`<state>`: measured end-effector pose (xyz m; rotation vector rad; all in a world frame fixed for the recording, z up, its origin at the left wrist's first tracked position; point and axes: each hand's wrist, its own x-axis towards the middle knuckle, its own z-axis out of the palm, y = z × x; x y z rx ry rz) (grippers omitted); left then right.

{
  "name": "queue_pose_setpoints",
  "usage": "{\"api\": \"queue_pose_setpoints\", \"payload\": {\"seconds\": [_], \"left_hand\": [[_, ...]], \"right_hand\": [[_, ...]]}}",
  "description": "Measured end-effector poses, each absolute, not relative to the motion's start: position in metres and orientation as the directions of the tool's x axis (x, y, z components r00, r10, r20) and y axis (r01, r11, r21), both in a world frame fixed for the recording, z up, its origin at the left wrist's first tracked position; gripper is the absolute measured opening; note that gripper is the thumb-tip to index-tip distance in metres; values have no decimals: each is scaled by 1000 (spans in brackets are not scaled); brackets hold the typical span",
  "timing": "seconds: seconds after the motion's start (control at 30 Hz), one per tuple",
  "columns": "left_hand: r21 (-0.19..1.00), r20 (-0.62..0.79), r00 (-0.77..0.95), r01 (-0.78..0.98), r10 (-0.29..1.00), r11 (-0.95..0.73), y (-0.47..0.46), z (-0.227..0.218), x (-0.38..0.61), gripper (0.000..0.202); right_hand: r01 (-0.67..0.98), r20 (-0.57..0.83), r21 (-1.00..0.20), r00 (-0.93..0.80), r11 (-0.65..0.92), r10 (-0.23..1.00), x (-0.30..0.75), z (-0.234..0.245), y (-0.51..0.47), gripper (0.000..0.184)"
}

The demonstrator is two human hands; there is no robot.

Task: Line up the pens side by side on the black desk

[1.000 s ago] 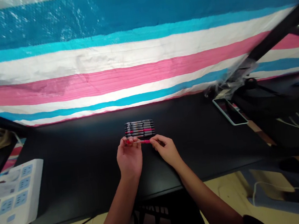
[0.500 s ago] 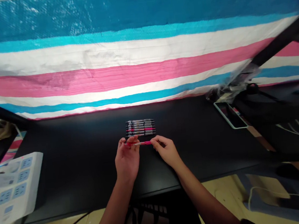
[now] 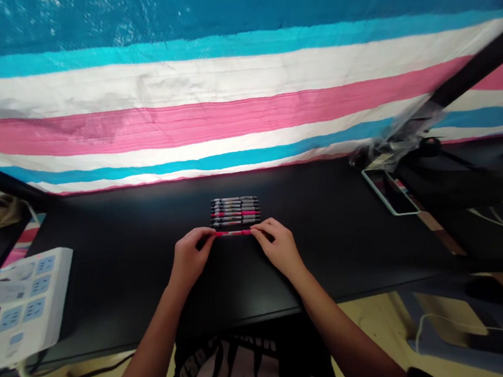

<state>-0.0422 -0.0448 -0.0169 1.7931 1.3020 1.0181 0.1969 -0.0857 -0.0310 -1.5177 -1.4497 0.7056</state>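
Head view: the left hand (image 3: 190, 258) and right hand (image 3: 278, 247) stand slightly apart, their fingers closed on opposite ends of a pink pen (image 3: 233, 233) lying level between them. Just beyond it, at 12 o'clock, is a tight row of black and pink pens (image 3: 235, 211) on a black desk (image 3: 108, 275); their printed labels are too small to read. A white power strip (image 3: 25, 302) sits at 8 o'clock, a white-framed phone (image 3: 390, 192) at 2 o'clock. Large white lettering on a black T-shirt (image 3: 234, 370) cannot be read with certainty.
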Motion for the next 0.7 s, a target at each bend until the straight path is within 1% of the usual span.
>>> {"api": "queue_pose_setpoints", "payload": {"seconds": [0.07, 0.13, 0.23, 0.3, 0.4, 0.47, 0.5, 0.53, 0.57, 0.6, 0.63, 0.7], "left_hand": [[853, 241, 183, 429, 953, -298, -39, -19, -39, 11], [881, 259, 143, 370, 955, -294, -36, -22, -35, 8], [950, 218, 76, 211, 973, -230, -36, -26, -31, 8], [964, 202, 55, 168, 978, -208, -35, -28, -31, 11], [945, 225, 68, 226, 972, -234, -35, -30, -32, 9], [929, 243, 63, 271, 968, -251, -34, -30, -32, 7], [918, 253, 62, 299, 966, -259, -33, -31, -33, 6], [901, 267, 66, 336, 962, -273, -33, -31, -33, 4], [875, 287, 80, 384, 955, -295, -33, -31, -32, 3], [838, 312, 103, 439, 944, -325, -33, -30, -31, 4], [791, 342, 132, 494, 931, -360, -33, -30, -30, 5], [695, 390, 199, 577, 899, -430, -33, -29, -26, 9]], "right_hand": [[504, 175, -860, 139, 82, 975, 200, -33, -82, 19], [543, 168, -837, 134, 69, 977, 201, -36, -81, 15], [598, 196, -799, 154, 66, 969, 197, -39, -80, 11], [612, 218, -788, 180, 65, 959, 192, -40, -80, 13], [620, 237, -783, 207, 60, 949, 199, -41, -80, 17], [655, 263, -754, 230, 51, 937, 226, -41, -79, 18], [690, 298, -724, 273, 30, 914, 247, -42, -79, 20], [736, 341, -677, 337, -20, 877, 274, -43, -78, 22], [780, 383, -616, 417, -108, 824, 305, -43, -77, 24], [804, 397, -548, 494, -232, 774, 338, -44, -77, 26], [792, 386, -481, 575, -375, 721, 372, -44, -77, 32], [688, 311, -368, 725, -625, 614, 436, -41, -78, 60]]}}
